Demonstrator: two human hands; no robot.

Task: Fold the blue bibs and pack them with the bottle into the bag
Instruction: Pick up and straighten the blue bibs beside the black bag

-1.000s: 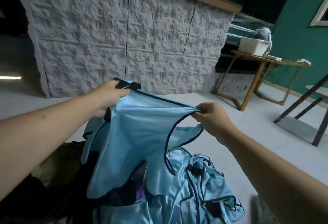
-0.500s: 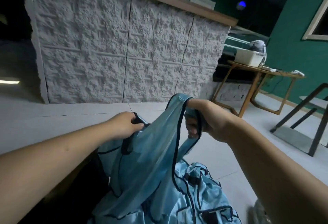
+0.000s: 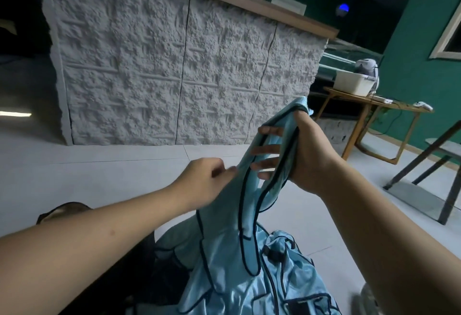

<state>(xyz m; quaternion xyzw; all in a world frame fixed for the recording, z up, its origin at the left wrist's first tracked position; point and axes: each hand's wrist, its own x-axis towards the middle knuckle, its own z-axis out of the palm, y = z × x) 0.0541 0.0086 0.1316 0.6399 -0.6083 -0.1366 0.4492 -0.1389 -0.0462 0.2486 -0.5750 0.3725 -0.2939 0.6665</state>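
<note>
The held blue bib (image 3: 245, 215) is hanging in the air above the floor (image 3: 99, 177), gathered at its top edge and draping down onto the pile of blue bibs (image 3: 287, 284) lying at the near edge of the floor. The right hand (image 3: 299, 155) is raised at mid-height, palm turned toward the left; its fingers (image 3: 264, 150) are curling round the bunched shoulder straps, and the fabric is passing between thumb and palm and standing up above the hand. The left hand (image 3: 202, 182) is positioned lower and just beside the right hand; its fingers are drawn together and pinching the bib's left edge, touching the cloth below the right hand's fingertips. Both forearms are extending forward from the bottom corners of the view.

A dark bag (image 3: 119, 277) is sitting under the left forearm, partly hidden by it and by the bibs. A grey blurred object at the lower right cannot be identified. Behind the hands, a textured white counter front (image 3: 174, 70) is standing on the floor. To the right, a wooden side table (image 3: 374, 107) is carrying a white tub (image 3: 351, 84), and a dark metal frame (image 3: 424, 162) is standing near the right edge.
</note>
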